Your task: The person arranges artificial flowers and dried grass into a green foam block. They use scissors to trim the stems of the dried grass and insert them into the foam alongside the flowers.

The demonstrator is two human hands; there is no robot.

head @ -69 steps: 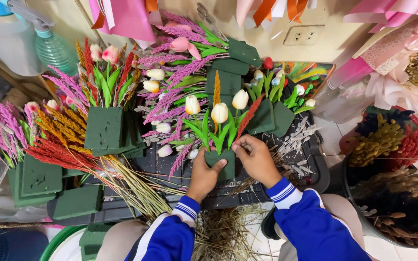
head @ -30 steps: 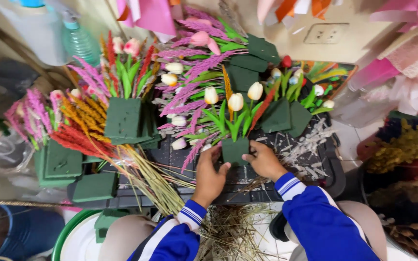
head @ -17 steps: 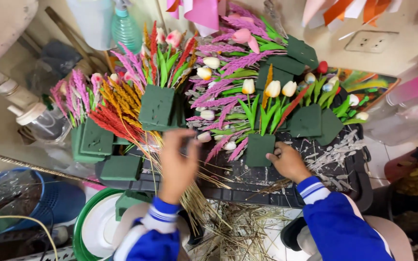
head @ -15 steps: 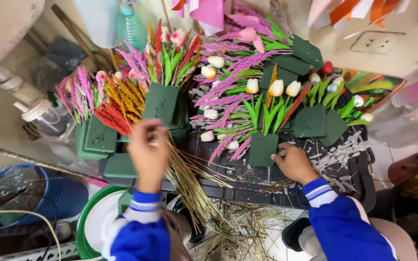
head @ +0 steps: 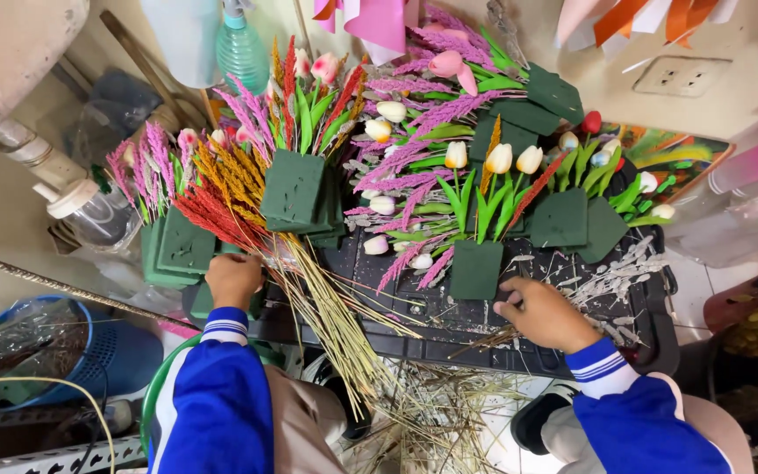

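Note:
My left hand (head: 233, 279) reaches to the left side of the black tray (head: 642, 338). Its fingers are curled at the base of a bundle of red and orange dried stems (head: 221, 206), whose straw ends (head: 335, 325) fan out toward me. My right hand (head: 540, 311) rests on the tray just right of a small green foam block (head: 475, 270). That block holds white tulips (head: 499, 159), green leaves and pink sprigs. The fingertips lie beside the block's lower corner with nothing clearly held.
More green foam blocks with flowers stand behind: one at centre left (head: 292, 186), two at right (head: 560, 217), one at far left (head: 184, 246). A spray bottle (head: 243, 53), a blue basket (head: 107, 351) and a wall socket (head: 682, 76) surround them. Cut straw (head: 432, 412) litters the floor.
My left hand has let go of the small block and swung left to the red and orange stems. The right hand has slid to the block's right. The view has turned left.

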